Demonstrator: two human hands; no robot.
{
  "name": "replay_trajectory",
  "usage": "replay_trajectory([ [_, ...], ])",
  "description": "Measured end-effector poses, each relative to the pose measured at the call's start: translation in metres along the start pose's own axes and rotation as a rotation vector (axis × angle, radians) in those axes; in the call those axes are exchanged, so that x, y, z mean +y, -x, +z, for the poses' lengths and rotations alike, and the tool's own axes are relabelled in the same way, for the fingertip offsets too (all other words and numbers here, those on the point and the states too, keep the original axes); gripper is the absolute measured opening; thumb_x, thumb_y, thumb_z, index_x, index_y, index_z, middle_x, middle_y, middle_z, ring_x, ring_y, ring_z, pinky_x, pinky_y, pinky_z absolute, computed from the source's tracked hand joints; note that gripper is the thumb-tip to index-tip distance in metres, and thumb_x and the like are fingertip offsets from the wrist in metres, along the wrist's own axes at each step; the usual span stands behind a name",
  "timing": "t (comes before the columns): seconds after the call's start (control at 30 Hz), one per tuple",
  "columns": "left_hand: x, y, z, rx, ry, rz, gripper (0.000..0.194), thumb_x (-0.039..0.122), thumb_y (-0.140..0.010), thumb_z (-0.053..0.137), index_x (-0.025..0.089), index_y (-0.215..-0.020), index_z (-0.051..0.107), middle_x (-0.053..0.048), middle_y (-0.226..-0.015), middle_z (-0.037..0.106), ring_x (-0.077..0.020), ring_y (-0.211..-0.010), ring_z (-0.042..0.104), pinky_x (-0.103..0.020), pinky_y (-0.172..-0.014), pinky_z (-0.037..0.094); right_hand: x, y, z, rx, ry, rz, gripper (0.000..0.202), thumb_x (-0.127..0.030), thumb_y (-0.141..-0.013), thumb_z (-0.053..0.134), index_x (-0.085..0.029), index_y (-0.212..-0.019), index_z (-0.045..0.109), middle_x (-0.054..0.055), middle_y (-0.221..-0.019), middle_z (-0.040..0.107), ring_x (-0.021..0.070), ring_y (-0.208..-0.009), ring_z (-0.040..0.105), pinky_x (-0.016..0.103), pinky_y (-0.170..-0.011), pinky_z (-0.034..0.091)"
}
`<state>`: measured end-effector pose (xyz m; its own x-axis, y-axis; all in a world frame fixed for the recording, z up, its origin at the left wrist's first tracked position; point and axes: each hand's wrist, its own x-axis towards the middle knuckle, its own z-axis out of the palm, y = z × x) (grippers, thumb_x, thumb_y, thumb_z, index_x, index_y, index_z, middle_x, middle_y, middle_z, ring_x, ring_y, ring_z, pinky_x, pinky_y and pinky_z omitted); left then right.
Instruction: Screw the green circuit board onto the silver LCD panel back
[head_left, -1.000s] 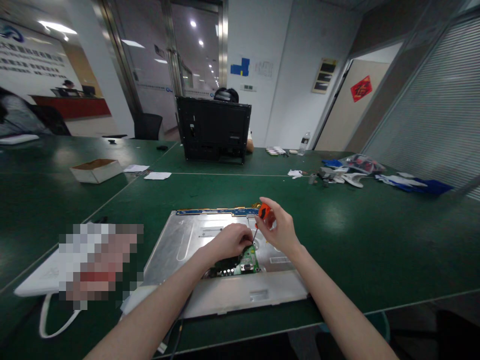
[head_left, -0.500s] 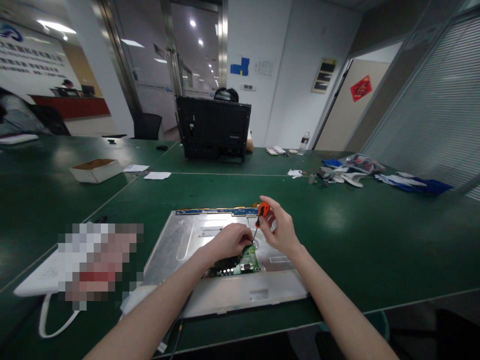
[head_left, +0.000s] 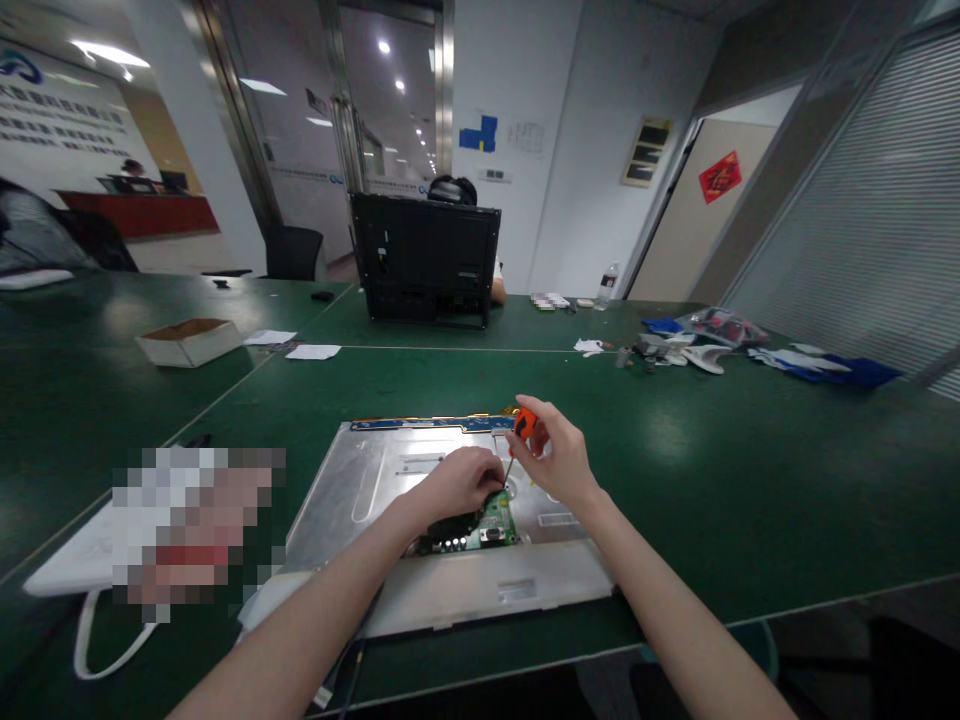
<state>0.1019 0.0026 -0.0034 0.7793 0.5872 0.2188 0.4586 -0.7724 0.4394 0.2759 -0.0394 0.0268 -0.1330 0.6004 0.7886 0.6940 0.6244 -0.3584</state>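
An orange-and-black screwdriver is gripped by the fingers of my right hand, its thin shaft slanting down to the upper edge of a green circuit board. My left hand rests over that board with its fingers curled close to the screwdriver tip; what they pinch, if anything, is hidden. Beneath both hands lies a silver metal display panel, flat on the green table. A blue circuit strip runs along the panel's far edge. Something dark sits under my left hand beside the board.
A black monitor housing stands upright beyond the panel, with a person's head behind it. To the left are a white open box and a white bag, partly blurred. Scraps and plastic bags lie far right, near a bottle.
The fingers of my right hand have shifted around the screwdriver handle, covering more of it. My left hand and the panel stay in place.
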Motion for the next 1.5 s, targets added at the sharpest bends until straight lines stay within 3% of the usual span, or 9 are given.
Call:
replay_trajectory([
  [0.37,-0.0018,-0.0009,0.0028,0.004,0.011,0.011,0.013,0.015,-0.077,0.056,0.018,-0.081,0.068,-0.003,-0.077,0.069,-0.0161,-0.070,0.060,-0.024,-0.066,0.041,-0.0027,0.0010,-0.0031,-0.040,-0.065,0.024,0.049,-0.022,-0.085,0.052,-0.024,-0.132,0.040,0.001,-0.086,0.059,0.0093,-0.056,0.052,0.022,-0.050,0.045],
  [0.67,-0.0010,-0.0001,0.0013,0.013,0.006,0.019,0.011,0.014,-0.076,0.057,0.018,-0.080,0.067,-0.002,-0.076,0.068,-0.0161,-0.070,0.059,-0.024,-0.065,0.040,0.0003,0.0014,0.0000,0.029,0.028,0.020,0.042,-0.027,-0.084,0.058,-0.024,-0.124,0.045,-0.002,-0.078,0.056,0.0084,-0.052,0.049,0.023,-0.052,0.044],
  [0.87,0.0000,-0.0005,0.0005,0.007,0.002,0.014,0.011,0.015,-0.077,0.056,0.018,-0.078,0.067,-0.002,-0.074,0.068,-0.0156,-0.068,0.058,-0.024,-0.063,0.039,0.0004,0.0009,-0.0014,0.000,0.034,0.022,0.042,-0.031,-0.084,0.060,-0.022,-0.123,0.047,-0.002,-0.075,0.056,0.0086,-0.052,0.048,0.022,-0.052,0.043],
  [1.13,-0.0036,-0.0004,0.0036,0.020,-0.001,0.028,0.011,0.015,-0.077,0.056,0.018,-0.079,0.066,-0.002,-0.075,0.067,-0.0154,-0.068,0.058,-0.024,-0.064,0.039,-0.0019,0.0016,-0.0038,-0.041,-0.060,0.059,0.050,-0.023,-0.085,0.052,-0.023,-0.133,0.039,0.000,-0.083,0.061,0.0095,-0.054,0.052,0.022,-0.049,0.043],
  [1.5,-0.0044,0.0000,0.0045,0.020,-0.006,0.016,0.010,0.016,-0.077,0.056,0.018,-0.080,0.066,-0.002,-0.077,0.068,-0.0162,-0.070,0.059,-0.024,-0.065,0.040,-0.0002,0.0011,-0.0008,0.039,0.042,0.031,0.039,-0.028,-0.083,0.061,-0.022,-0.119,0.048,-0.004,-0.072,0.053,0.0073,-0.050,0.047,0.021,-0.050,0.042],
])
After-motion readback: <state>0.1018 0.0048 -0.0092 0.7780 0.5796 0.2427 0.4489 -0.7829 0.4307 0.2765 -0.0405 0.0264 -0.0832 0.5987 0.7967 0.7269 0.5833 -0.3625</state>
